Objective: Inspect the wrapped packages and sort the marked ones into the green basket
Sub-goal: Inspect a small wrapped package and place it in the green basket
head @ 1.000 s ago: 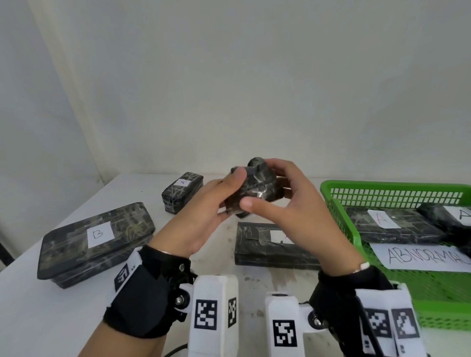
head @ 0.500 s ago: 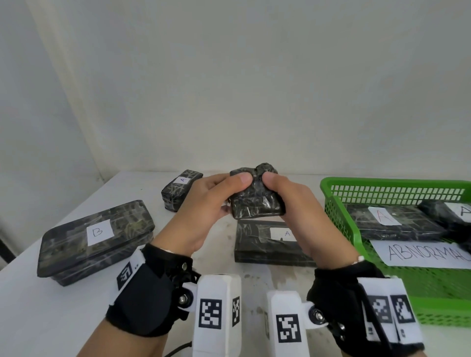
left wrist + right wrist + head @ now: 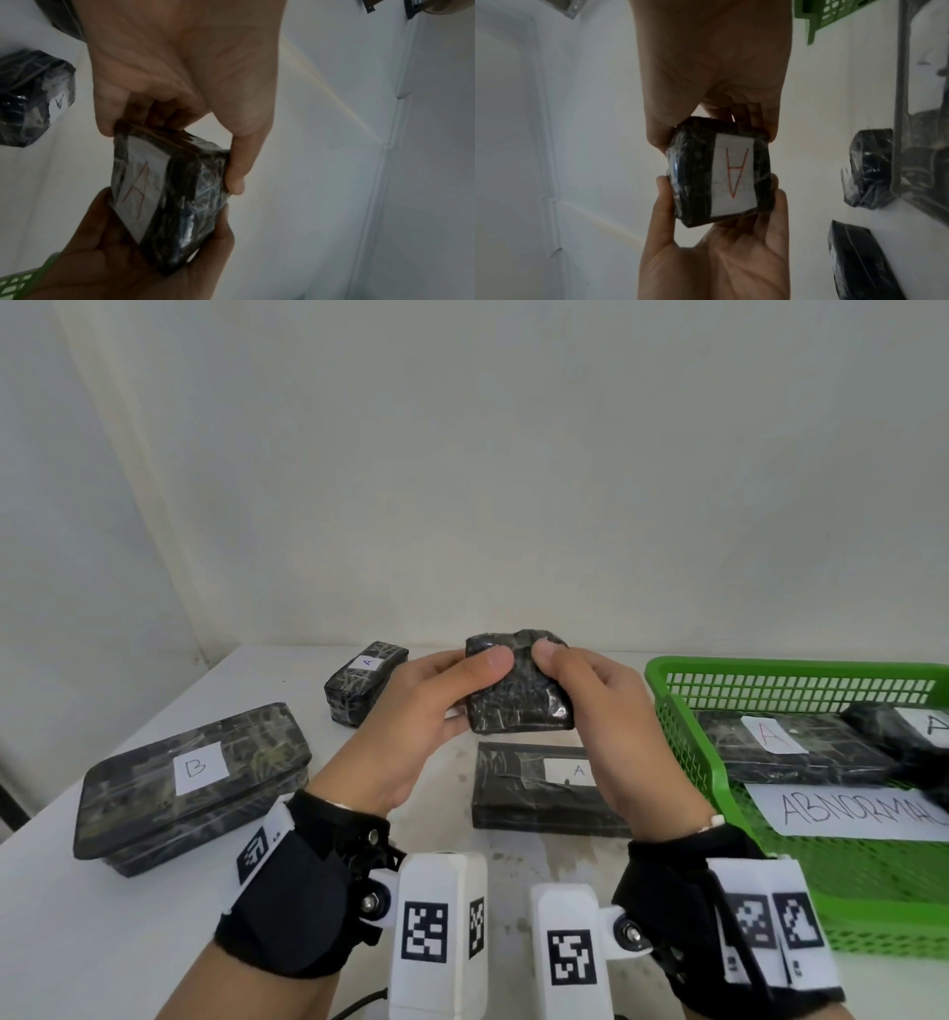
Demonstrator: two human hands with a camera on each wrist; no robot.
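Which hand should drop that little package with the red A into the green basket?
Probably the right hand. Both hands grip the small package, but the green basket sits just beside the right one, while the left hand would have to reach across.

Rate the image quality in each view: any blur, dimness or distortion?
Head view: bright, sharp, wide-angle bending at the edges; small black plastic-wrapped package clear. Left wrist view: dim, soft, its red-lettered white label smeared. Right wrist view: dim but sharper, red A readable.

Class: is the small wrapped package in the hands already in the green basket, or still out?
Out: both hands hold the small package above the table, left of the green basket.
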